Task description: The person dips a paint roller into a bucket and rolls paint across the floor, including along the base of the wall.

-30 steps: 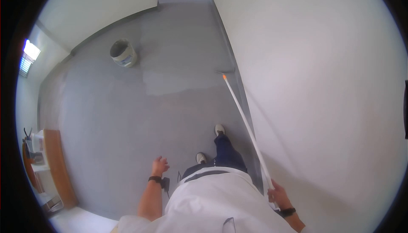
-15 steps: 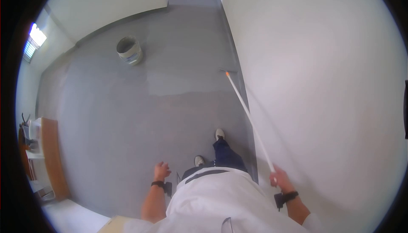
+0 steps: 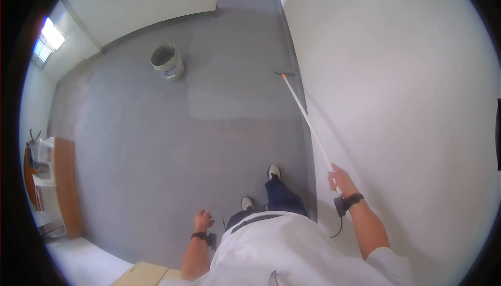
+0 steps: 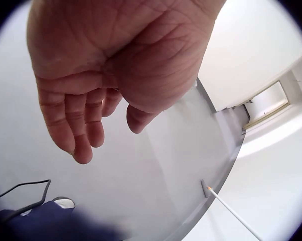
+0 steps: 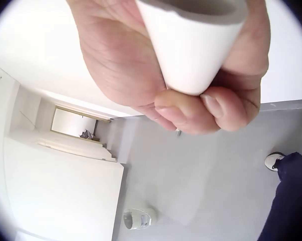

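My right hand (image 3: pixel 343 180) grips the near end of a long white pole (image 3: pixel 312 129), close to the white wall. In the right wrist view the fingers curl round the pole's hollow white end (image 5: pixel 193 55). The pole slopes forward and down to an orange tip and a grey paint roller (image 3: pixel 280 72) at the floor, right by the foot of the wall. My left hand (image 3: pixel 203 220) hangs beside the body with nothing in it. Its fingers are loosely bent in the left wrist view, over the floor.
A white bucket (image 3: pixel 172 72), grey inside, stands on the grey floor (image 3: pixel 141 145) ahead and left. A lighter grey patch (image 3: pixel 229 98) lies between bucket and roller. Wooden shelves (image 3: pixel 68 187) line the left side. The white wall (image 3: pixel 396 103) runs along the right.
My right hand has moved forward with the pole, and the roller has slid farther along the foot of the wall. The left hand still hangs at the side. The head view has shifted slightly.
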Available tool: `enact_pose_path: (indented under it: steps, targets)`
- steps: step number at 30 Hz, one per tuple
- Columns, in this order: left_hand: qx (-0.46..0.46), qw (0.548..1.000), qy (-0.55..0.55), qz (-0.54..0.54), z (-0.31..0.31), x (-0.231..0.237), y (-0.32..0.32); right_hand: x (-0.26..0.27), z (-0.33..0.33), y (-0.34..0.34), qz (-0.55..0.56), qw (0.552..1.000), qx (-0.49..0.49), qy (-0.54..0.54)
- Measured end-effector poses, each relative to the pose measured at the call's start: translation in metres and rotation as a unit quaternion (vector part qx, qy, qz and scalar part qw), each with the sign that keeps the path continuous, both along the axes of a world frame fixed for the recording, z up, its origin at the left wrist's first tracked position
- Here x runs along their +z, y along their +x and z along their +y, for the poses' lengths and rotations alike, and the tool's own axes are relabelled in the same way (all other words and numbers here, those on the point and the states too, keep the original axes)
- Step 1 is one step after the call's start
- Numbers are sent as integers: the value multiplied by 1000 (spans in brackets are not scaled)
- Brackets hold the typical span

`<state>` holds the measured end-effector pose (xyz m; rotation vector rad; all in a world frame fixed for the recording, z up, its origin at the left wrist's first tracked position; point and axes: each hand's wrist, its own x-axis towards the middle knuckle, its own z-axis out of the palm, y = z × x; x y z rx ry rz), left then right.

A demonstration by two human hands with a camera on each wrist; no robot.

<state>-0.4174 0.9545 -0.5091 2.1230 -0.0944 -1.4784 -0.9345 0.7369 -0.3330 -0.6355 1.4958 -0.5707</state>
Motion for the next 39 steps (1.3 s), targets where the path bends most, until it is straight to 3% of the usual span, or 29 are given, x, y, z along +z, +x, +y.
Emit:
enact_pose_path:
  steps: [8, 16, 17, 18, 20, 23, 25, 28, 30, 32, 34, 36, 38, 39]
  targets:
    - [51, 998, -40, 4, 100, 25, -30, -19, 14, -15, -25, 999, 5, -34]
    - [79, 996, -35, 2, 228, 4, -59, -14, 16, -20, -23, 998, 25, -44]
    - [57, 998, -33, -4, 233, 3, -57, -14, 13, -19, -8, 999, 32, -43]
    - [90, 996, -11, -12, 227, 31, -73, -18, 16, -22, -12, 999, 30, -43]
    - [89, 996, -14, -6, 225, 42, -78, -15, 21, -23, 79, 982, 139, -100]
    - [85, 996, -18, -4, 210, 50, -83, 9, 46, -29, 108, 967, 186, -140]
    - [75, 997, -23, -10, 196, 60, -84, 47, 81, -34, 80, 973, 173, -133]
    - [48, 998, -32, -17, 197, 64, -91, 64, 166, -59, 82, 985, 114, -99]
    - [18, 995, -97, 3, 187, 63, -94, 79, 205, -65, 83, 988, 98, -84]
    - [-68, 992, -108, -20, 161, 76, -98, 103, 232, -53, 100, 988, 109, -40]
    - [-98, 983, -154, -2, 90, 104, -97, 122, 200, -27, 57, 992, 108, -25]
    - [-337, 920, -153, -129, 42, 186, -125, 141, 197, -13, 13, 994, 107, -12]
    - [-406, 867, -255, -139, 23, 236, -156, 163, 198, 8, -129, 989, 74, 5]
    - [-446, 836, -292, -127, 8, 277, -173, 174, 192, 18, -127, 989, 70, 0]
